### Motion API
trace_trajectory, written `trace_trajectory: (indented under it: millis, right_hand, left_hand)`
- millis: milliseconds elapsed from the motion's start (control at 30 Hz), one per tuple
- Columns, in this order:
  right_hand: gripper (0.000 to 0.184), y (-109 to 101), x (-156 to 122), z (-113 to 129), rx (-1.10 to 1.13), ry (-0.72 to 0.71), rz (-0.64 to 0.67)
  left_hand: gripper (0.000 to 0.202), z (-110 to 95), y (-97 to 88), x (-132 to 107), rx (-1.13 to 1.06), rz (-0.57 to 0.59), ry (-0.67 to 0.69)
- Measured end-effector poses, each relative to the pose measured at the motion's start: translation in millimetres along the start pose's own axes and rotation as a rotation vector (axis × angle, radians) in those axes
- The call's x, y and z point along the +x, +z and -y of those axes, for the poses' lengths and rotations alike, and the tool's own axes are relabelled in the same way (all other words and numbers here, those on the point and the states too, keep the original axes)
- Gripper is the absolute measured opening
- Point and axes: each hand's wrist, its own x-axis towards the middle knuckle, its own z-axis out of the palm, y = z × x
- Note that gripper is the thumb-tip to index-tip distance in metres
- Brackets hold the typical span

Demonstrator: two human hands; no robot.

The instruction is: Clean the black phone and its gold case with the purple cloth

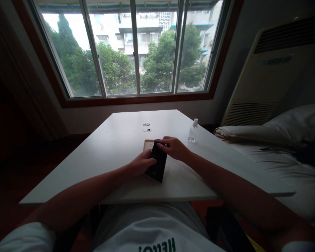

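A dark, flat, rectangular thing that looks like a phone [159, 166] is tilted above the near part of the white table. My left hand [143, 161] is closed round its left edge, with the thumb lying on the dark face. At its top edge, my right hand [173, 146] has its fingers pressed together. A small purple spot [156, 141] shows at those fingertips; what it belongs to is too small to tell. Behind the phone, partly covered by it and my left hand, is a tan flat rectangular thing [148, 144].
A clear bottle with a white cap [193, 131] stands on the white table [115, 140], right of my hands. Round markings or flat discs [147, 130] lie farther back. A bed or couch with pale covers [265, 147] borders the right side. Beyond the table is a window [136, 52].
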Motion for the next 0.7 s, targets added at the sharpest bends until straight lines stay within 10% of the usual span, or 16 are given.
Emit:
trace_trajectory:
  millis: [700]
  right_hand:
    - [0.032,1,-9,14,0.153,-0.180,0.210]
  left_hand:
    - [0.039,-9,-4.6,5,-0.412,-0.097,-0.132]
